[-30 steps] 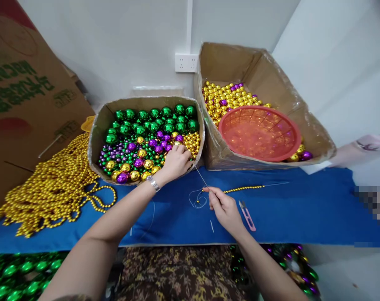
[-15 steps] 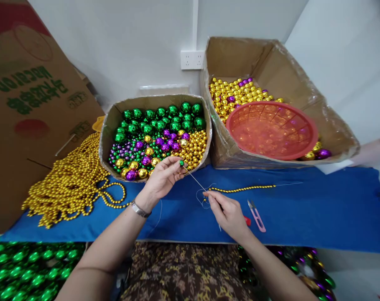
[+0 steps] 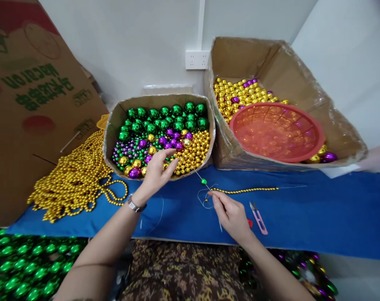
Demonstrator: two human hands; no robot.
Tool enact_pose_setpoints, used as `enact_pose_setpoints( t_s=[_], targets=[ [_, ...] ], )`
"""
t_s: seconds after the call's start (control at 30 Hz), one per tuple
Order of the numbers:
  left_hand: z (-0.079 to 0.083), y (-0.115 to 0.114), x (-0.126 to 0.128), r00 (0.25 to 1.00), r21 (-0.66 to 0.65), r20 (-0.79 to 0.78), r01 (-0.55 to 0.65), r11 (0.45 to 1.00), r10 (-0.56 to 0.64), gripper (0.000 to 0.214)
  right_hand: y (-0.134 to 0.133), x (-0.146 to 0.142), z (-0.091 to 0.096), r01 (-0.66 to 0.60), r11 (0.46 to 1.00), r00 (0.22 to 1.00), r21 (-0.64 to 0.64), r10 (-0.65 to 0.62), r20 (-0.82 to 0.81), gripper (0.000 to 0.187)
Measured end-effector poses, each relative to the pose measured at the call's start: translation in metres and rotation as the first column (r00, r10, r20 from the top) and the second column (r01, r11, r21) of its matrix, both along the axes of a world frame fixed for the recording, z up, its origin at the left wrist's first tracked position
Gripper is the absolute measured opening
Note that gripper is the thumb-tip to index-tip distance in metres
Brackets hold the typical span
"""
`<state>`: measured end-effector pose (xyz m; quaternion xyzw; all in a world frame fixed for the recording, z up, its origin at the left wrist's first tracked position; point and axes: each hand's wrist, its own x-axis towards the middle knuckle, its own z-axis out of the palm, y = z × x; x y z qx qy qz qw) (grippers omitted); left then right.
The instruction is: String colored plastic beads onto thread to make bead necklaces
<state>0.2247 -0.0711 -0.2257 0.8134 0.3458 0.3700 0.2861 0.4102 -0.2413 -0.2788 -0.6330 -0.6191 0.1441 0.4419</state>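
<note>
Between thumb and fingers, my right hand [image 3: 230,212] pinches a long thin needle [image 3: 198,173] that points up and to the left. One green bead [image 3: 204,181] sits on the needle's shaft, a little above my fingertips. My left hand [image 3: 160,169] is over the front edge of the bead box [image 3: 105,146], fingers apart, holding nothing. Green, purple and gold beads of several sizes fill that box, with small gold beads [image 3: 194,152] nearest my left fingertips. Thin thread [image 3: 200,200] loops on the blue cloth beside my right hand, near a strung row of gold beads [image 3: 249,190].
Pink-handled thread snips [image 3: 259,219] lie right of my right hand. A larger carton [image 3: 227,154] holds gold and purple beads and a red plastic basket [image 3: 277,131]. Gold bead strands [image 3: 73,179] are heaped at left by a tall carton [image 3: 36,125].
The green bead has left my left fingers and now sits on the needle, lower down. My left hand has opened and moved to the box. My right hand stays nearly in place.
</note>
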Motion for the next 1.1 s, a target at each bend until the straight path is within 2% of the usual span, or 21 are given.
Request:
enact_pose_setpoints(
  t_s=[0.07, 0.13, 0.23, 0.33, 0.43, 0.5, 0.53, 0.6, 0.7, 0.77, 0.83, 0.97, 1.1],
  targets=[
    [0.001, 0.015, -0.009, 0.962, 0.25, -0.27, 0.021, 0.968, 0.049, 0.03, 0.0, 0.002, -0.001, 0.011, 1.0, 1.0, -0.009, -0.011, 0.012, 0.023],
    [-0.002, 0.027, -0.014, 0.88, 0.35, -0.469, 0.111, 0.93, 0.072, 0.03, 0.001, 0.001, -0.004, 0.012, 1.0, 1.0, -0.013, -0.011, 0.018, 0.023],
    [-0.01, 0.033, -0.017, 0.789, 0.369, -0.61, 0.2, 0.908, 0.074, 0.024, 0.003, -0.001, -0.007, -0.004, 1.0, 1.0, -0.003, 0.004, 0.012, 0.023],
    [-0.014, 0.03, -0.016, 0.785, 0.328, -0.619, 0.224, 0.918, 0.029, 0.019, 0.004, -0.003, -0.009, -0.014, 1.0, 1.0, -0.001, 0.014, 0.008, 0.023],
    [-0.008, 0.019, -0.014, 0.912, 0.219, -0.411, 0.079, 0.973, 0.018, 0.022, 0.004, -0.005, -0.009, -0.026, 1.0, 1.0, -0.011, 0.026, 0.01, 0.022],
    [0.0, 0.011, -0.011, 0.99, 0.015, -0.136, -0.027, 1.0, 0.029, 0.026, 0.004, -0.007, -0.008, -0.038, 0.999, 0.999, -0.002, 0.038, 0.009, 0.022],
    [0.004, 0.007, -0.009, 0.999, -0.117, 0.017, -0.039, 0.992, 0.041, 0.028, 0.004, -0.008, -0.008, -0.044, 0.999, 0.999, 0.006, 0.044, 0.009, 0.021],
    [0.009, 0.001, -0.005, 0.954, -0.373, 0.289, 0.04, 0.927, 0.076, 0.031, 0.004, -0.01, -0.005, -0.053, 0.998, 0.999, 0.018, 0.053, 0.011, 0.021],
    [0.011, -0.002, -0.001, 0.843, -0.612, 0.518, 0.248, 0.751, 0.144, 0.034, 0.005, -0.013, -0.001, -0.061, 0.998, 0.998, 0.032, 0.061, 0.016, 0.021],
    [0.009, -0.003, -0.001, 0.805, -0.675, 0.566, 0.328, 0.661, 0.179, 0.034, 0.005, -0.013, 0.001, -0.062, 0.997, 0.998, 0.054, 0.061, 0.027, 0.021],
    [0.007, -0.005, -0.001, 0.792, -0.687, 0.585, 0.37, 0.625, 0.174, 0.033, 0.006, -0.012, 0.002, -0.058, 0.995, 0.998, 0.086, 0.054, 0.045, 0.02],
    [0.002, -0.009, -0.003, 0.78, -0.668, 0.609, 0.406, 0.624, 0.145, 0.03, 0.006, -0.009, 0.003, -0.065, 0.989, 0.994, 0.131, 0.053, 0.093, 0.019],
    [0.001, -0.011, -0.005, 0.773, -0.668, 0.619, 0.422, 0.613, 0.142, 0.032, 0.006, -0.007, 0.001, -0.074, 0.99, 0.992, 0.121, 0.06, 0.112, 0.019]
  ],
)
